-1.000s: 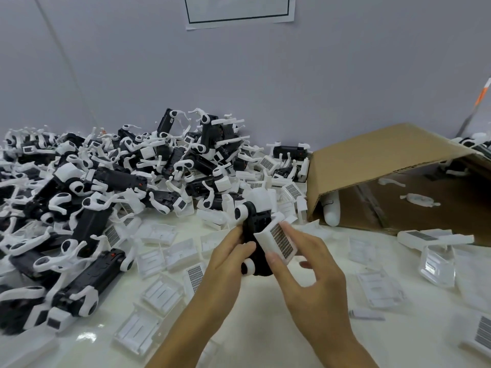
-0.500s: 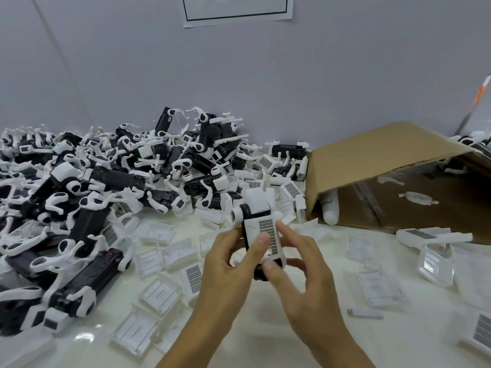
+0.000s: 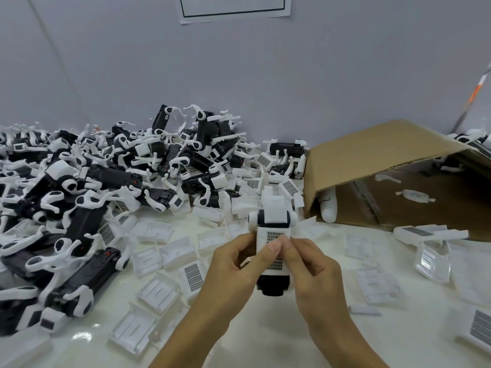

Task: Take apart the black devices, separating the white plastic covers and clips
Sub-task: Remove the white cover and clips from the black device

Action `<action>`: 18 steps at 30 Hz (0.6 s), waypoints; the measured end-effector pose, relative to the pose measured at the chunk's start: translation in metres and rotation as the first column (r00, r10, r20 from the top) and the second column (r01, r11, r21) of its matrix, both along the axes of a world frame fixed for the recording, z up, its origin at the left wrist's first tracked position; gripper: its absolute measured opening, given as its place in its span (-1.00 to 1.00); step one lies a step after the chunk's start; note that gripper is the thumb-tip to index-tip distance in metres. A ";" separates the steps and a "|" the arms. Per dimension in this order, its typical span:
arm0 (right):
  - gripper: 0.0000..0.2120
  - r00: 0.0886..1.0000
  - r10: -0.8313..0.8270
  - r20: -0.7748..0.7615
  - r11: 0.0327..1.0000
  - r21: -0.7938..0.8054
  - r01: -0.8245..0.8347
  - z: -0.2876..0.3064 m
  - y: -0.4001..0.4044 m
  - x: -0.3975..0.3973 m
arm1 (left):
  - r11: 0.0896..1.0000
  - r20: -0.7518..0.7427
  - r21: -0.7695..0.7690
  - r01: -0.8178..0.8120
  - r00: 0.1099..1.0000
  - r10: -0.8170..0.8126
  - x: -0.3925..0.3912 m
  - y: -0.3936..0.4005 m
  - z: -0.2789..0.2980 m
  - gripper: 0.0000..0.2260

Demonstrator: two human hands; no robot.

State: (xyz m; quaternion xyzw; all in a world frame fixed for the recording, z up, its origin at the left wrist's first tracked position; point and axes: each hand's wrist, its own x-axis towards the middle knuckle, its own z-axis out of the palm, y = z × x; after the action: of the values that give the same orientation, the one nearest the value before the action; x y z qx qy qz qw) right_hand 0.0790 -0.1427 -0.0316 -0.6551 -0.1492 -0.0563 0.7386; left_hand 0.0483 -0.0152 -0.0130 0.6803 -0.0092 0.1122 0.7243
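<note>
both hands meet over one black device [image 3: 273, 284], held upright just above the white table [image 3: 252, 338]. the left hand [image 3: 233, 264] curls round its left side, thumb pressed onto the white plastic cover [image 3: 273, 251] on the front (the one with the dotted label). the right hand [image 3: 316, 269] grips the right side, its thumb touching the left thumb on that same cover. the cover sits flat against the device's face, and white clips [image 3: 273, 211] wrap the top end.

around the hands, loose clear-white covers [image 3: 159, 290] lie scattered on the table. to the left and behind, a big heap of black devices [image 3: 106, 176] with white clips rises against the grey wall [image 3: 265, 75]. to the right, a cardboard box [image 3: 372, 160] lies on its side, open, with a few white pieces inside.
</note>
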 end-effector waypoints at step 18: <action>-0.62 0.912 -0.098 -0.399 0.992 0.037 0.123 0.067 -0.042 0.018 | 0.801 0.336 0.430 -0.416 0.897 0.285 0.010 0.017 -0.016 -0.61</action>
State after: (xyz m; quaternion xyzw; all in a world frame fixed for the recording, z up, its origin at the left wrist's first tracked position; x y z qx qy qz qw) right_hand 0.0969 -0.1843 0.0357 -0.6374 0.0422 0.0312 0.7687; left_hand 0.0580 0.0021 -0.0287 0.8112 -0.0034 0.3255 0.4858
